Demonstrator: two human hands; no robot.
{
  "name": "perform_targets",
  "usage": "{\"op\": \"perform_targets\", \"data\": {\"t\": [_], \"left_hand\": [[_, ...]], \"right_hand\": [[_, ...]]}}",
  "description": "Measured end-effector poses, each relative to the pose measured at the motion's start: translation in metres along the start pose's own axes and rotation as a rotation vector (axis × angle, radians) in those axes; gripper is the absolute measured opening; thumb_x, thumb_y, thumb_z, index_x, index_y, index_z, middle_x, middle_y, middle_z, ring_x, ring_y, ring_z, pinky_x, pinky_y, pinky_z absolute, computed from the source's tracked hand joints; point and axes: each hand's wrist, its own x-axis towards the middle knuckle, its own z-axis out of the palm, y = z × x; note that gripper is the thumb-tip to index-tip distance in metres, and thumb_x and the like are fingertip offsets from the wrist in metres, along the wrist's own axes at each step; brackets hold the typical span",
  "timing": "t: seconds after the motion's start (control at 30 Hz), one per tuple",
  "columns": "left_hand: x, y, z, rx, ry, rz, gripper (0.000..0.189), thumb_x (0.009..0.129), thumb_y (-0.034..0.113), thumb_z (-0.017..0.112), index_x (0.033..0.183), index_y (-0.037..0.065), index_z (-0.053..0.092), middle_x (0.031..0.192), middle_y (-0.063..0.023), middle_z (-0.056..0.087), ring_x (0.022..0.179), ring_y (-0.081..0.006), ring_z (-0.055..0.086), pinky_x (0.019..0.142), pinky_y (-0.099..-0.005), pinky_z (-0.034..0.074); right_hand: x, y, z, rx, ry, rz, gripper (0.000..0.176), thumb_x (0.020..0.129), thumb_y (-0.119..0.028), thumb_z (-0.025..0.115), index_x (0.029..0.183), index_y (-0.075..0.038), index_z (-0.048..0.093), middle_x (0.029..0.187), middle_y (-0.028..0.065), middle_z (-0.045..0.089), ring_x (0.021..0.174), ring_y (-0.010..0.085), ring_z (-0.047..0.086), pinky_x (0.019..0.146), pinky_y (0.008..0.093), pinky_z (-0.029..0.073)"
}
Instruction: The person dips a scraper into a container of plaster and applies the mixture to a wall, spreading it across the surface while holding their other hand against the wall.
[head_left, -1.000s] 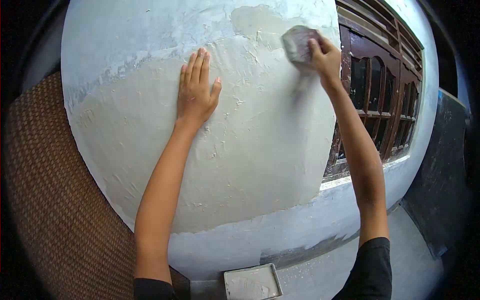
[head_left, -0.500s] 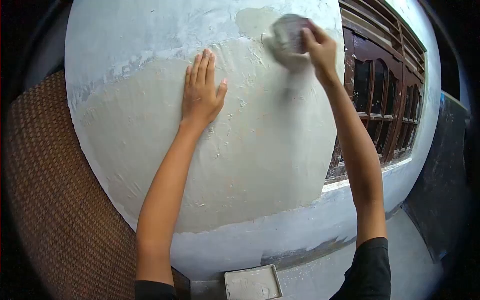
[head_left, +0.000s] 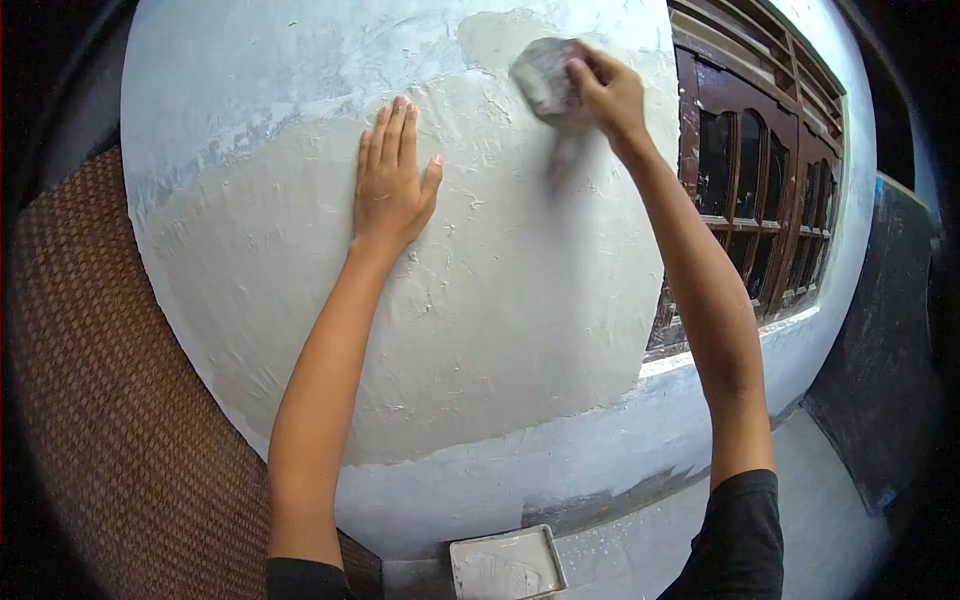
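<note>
My left hand [head_left: 392, 190] lies flat on the wall [head_left: 450, 330], its fingers stretched upward over a grey-beige coated area. To its upper right, my right hand [head_left: 612, 95] grips a round, grey-smeared tool [head_left: 543, 82], a scraper or sanding pad whose exact kind I cannot make out. The tool is against or close to the wall, near a darker damp-looking patch [head_left: 500, 42]. Small ridges and flakes mark the coating around both hands. Below the tool a blurred dark shape shows on the wall.
A brown wooden window [head_left: 750, 190] with glass panes is at the right. A woven brown panel [head_left: 100, 370] stands at the left. On the floor at the bottom rests a tray [head_left: 505, 565] of pale paste. A dark panel [head_left: 880, 350] leans at the far right.
My right hand and the tool have moved a little to the left. My left hand keeps its place on the wall, while the whole view has shifted slightly.
</note>
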Motion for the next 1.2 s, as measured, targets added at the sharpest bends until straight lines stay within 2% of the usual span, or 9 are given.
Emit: {"op": "perform_targets", "data": {"t": [0.13,0.2,0.33,0.5,0.67,0.8,0.87,1.03,1.2], "left_hand": [[0.001,-0.002,-0.001,0.0,-0.022,-0.008,0.066,0.097,0.03,0.049,0.153,0.006,0.025,0.16,-0.0119,0.025,0.149,-0.0283,0.021,0.121,-0.0481,0.017],[0.001,-0.002,0.0,-0.008,-0.014,-0.001,0.066,0.097,0.03,0.05,0.153,0.006,0.024,0.16,-0.0117,0.025,0.149,-0.0283,0.02,0.121,-0.0482,0.016],[0.001,0.0,0.002,-0.019,0.007,-0.006,0.066,0.097,0.03,0.05,0.153,0.006,0.024,0.16,-0.0117,0.025,0.149,-0.0285,0.021,0.121,-0.048,0.016],[0.0,-0.001,0.0,-0.008,-0.013,-0.005,0.066,0.097,0.029,0.05,0.153,0.006,0.025,0.159,-0.012,0.026,0.149,-0.0287,0.02,0.121,-0.0481,0.016],[0.0,0.001,0.002,-0.006,0.006,-0.004,0.066,0.097,0.029,0.051,0.153,0.006,0.025,0.159,-0.0123,0.026,0.148,-0.0289,0.021,0.121,-0.0481,0.016],[0.0,0.0,0.001,-0.009,0.005,0.002,0.066,0.097,0.029,0.051,0.153,0.006,0.026,0.159,-0.0128,0.026,0.148,-0.0291,0.022,0.121,-0.0483,0.017],[0.0,0.0,0.001,-0.008,0.011,-0.001,0.066,0.097,0.029,0.051,0.153,0.006,0.025,0.159,-0.0127,0.026,0.148,-0.0292,0.022,0.121,-0.0484,0.017],[0.0,0.001,0.002,-0.021,0.006,-0.01,0.067,0.097,0.029,0.051,0.153,0.006,0.025,0.159,-0.0125,0.026,0.148,-0.0295,0.022,0.121,-0.0488,0.016],[0.0,-0.001,0.003,-0.013,0.002,-0.008,0.067,0.097,0.03,0.051,0.153,0.006,0.024,0.16,-0.0121,0.025,0.148,-0.0297,0.021,0.121,-0.0487,0.016]], "right_hand": [[0.019,0.023,-0.034,0.288,0.421,0.355,0.029,0.094,-0.01,0.064,0.118,0.006,0.065,0.1,0.0121,0.071,0.084,0.0129,0.067,0.075,0.0246,0.054],[0.013,0.019,-0.036,0.262,0.424,0.275,0.032,0.094,-0.011,0.065,0.123,0.005,0.063,0.104,0.0113,0.071,0.086,0.013,0.066,0.077,0.0253,0.054],[-0.018,0.0,-0.02,0.243,-0.077,0.092,0.039,0.094,-0.015,0.068,0.129,0.0,0.062,0.113,0.0113,0.07,0.096,0.0129,0.064,0.087,0.0263,0.051],[-0.002,0.023,-0.042,0.301,0.407,0.323,0.038,0.092,-0.011,0.066,0.127,0.002,0.063,0.103,0.0144,0.072,0.089,0.0156,0.066,0.074,0.0266,0.053],[-0.021,0.004,-0.034,0.314,0.023,0.147,0.039,0.093,-0.015,0.069,0.128,0.002,0.062,0.106,0.0063,0.069,0.09,0.0111,0.061,0.083,0.0241,0.048],[-0.014,0.021,-0.045,0.17,0.264,0.286,0.04,0.091,-0.013,0.067,0.128,0.001,0.062,0.107,0.0139,0.071,0.091,0.0171,0.067,0.083,0.0279,0.052],[-0.01,0.019,-0.054,0.295,0.409,0.383,0.042,0.093,-0.012,0.065,0.133,0.0,0.059,0.093,0.0061,0.069,0.08,0.0123,0.063,0.07,0.0235,0.051],[-0.027,0.018,-0.044,0.107,-0.007,0.058,0.038,0.092,-0.015,0.067,0.127,0.001,0.063,0.108,0.0124,0.07,0.094,0.0138,0.064,0.085,0.0266,0.05],[0.004,0.04,-0.059,0.118,0.356,0.366,0.037,0.092,-0.013,0.066,0.127,-0.001,0.064,0.107,0.012,0.071,0.096,0.0155,0.065,0.081,0.0271,0.052]]}}
